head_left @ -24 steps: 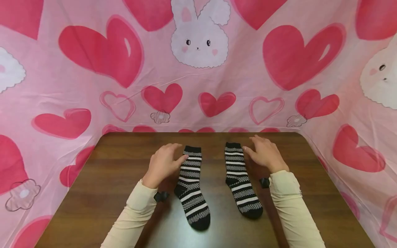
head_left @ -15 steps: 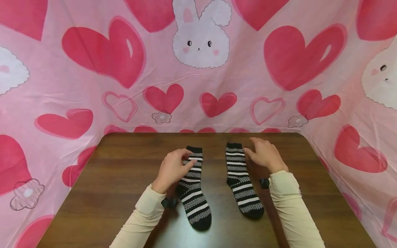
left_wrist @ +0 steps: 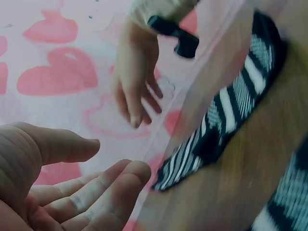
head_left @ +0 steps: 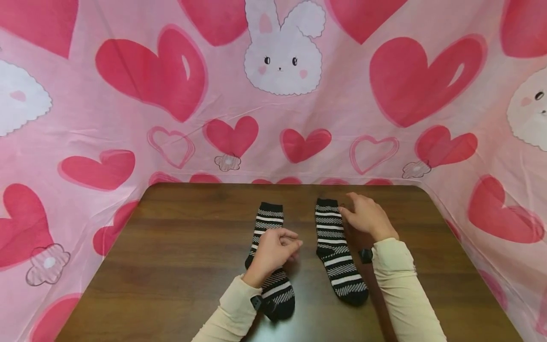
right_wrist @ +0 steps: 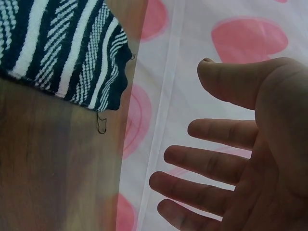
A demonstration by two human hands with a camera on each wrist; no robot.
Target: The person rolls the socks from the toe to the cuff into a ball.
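Observation:
Two black socks with white and grey stripes lie flat on the table, cuffs to the back and toes toward the front. Across the middle of the left sock [head_left: 269,217] passes my left hand [head_left: 273,249], its fingers loosely bent with nothing between them; it hides the part near the heel. The right sock [head_left: 331,237] lies in full view. Just right of its cuff hovers my right hand [head_left: 367,213], thumb near the sock's edge. In the right wrist view that hand's fingers [right_wrist: 207,163] are spread and hold nothing. A loose thread [right_wrist: 101,124] hangs by the cuff.
The brown wooden table [head_left: 179,247] has rounded back corners. Pink cloth [head_left: 265,109] with hearts and rabbits stands behind it and along both sides. Each wrist wears a small black device, such as the one on the right wrist [head_left: 365,255].
My left hand has moved right and toward the front, from beside the left sock's cuff to over its middle. The right hand and both socks have stayed nearly still; the head view shifted slightly.

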